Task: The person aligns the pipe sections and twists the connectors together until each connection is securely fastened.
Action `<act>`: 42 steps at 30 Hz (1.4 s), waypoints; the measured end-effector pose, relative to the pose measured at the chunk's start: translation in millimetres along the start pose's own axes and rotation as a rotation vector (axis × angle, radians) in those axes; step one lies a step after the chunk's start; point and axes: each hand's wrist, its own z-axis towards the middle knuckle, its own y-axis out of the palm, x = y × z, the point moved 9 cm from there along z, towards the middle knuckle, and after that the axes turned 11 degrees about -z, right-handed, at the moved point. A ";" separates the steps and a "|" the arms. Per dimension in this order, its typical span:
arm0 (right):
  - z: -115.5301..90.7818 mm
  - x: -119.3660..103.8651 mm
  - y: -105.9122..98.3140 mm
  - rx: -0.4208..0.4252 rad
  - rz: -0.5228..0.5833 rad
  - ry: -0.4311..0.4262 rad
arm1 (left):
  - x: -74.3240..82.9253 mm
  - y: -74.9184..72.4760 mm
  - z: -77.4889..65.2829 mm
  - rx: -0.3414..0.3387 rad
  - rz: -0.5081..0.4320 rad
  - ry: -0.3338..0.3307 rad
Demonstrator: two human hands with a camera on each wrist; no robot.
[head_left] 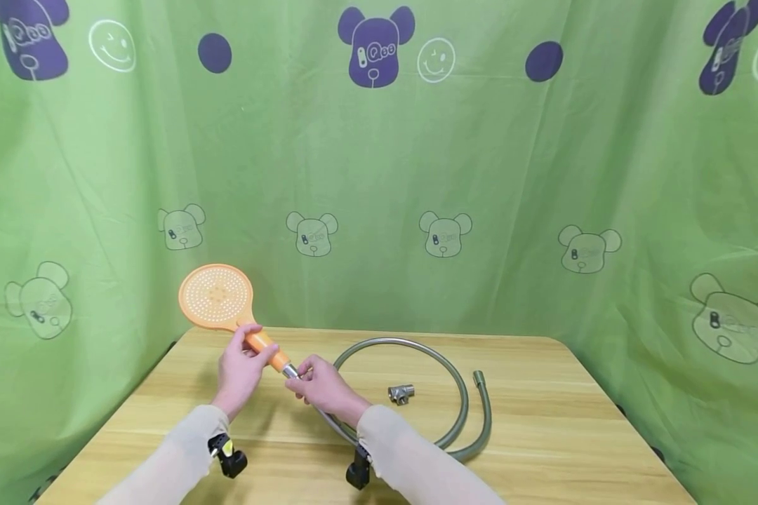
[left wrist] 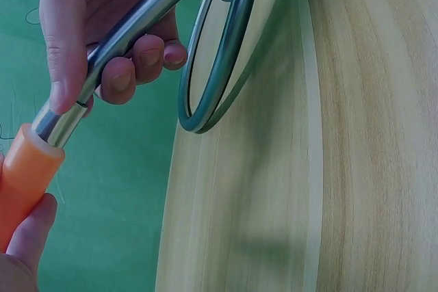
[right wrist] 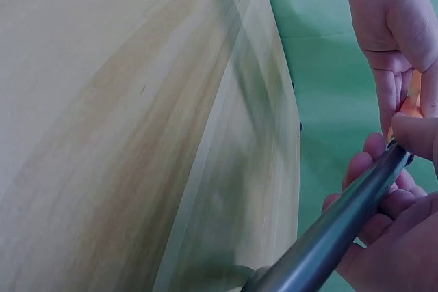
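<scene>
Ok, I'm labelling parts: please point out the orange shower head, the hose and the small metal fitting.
Orange shower head (head_left: 216,296), head view: its perforated face.
Hose (head_left: 464,403), head view: right side of its loop.
Small metal fitting (head_left: 401,393), head view: middle of its body.

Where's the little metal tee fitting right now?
In the head view, the metal tee fitting lies on the wooden table, to the right of the right hand, inside the loop of the hose.

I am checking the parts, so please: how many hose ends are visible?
2. One hose end is at the orange shower head's handle, pinched by the right hand; the other end is loose, right of the metal tee fitting.
</scene>
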 end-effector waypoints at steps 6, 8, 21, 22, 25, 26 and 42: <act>2.0 -6.3 0.7 -0.006 -0.017 -0.039 | 1.8 -4.7 0.5 0.013 0.008 0.002; 2.6 -6.8 1.2 -0.011 -0.023 -0.034 | 2.3 -5.6 0.8 0.012 0.014 0.004; 1.5 -2.9 -6.7 0.035 -0.033 -0.028 | 5.8 -1.8 1.8 0.005 -0.012 0.001; 1.3 -3.4 -7.1 0.038 -0.031 -0.031 | 5.5 -1.5 1.9 0.005 -0.011 0.001; 1.2 -4.8 -7.2 0.042 -0.032 -0.046 | 4.6 -1.2 2.3 0.005 0.000 0.000; 1.3 -5.0 -6.7 0.040 -0.033 -0.049 | 4.4 -1.0 2.4 0.003 0.003 0.000; -1.8 0.2 -6.7 0.045 0.003 -0.031 | 4.0 0.5 0.3 0.008 0.052 0.000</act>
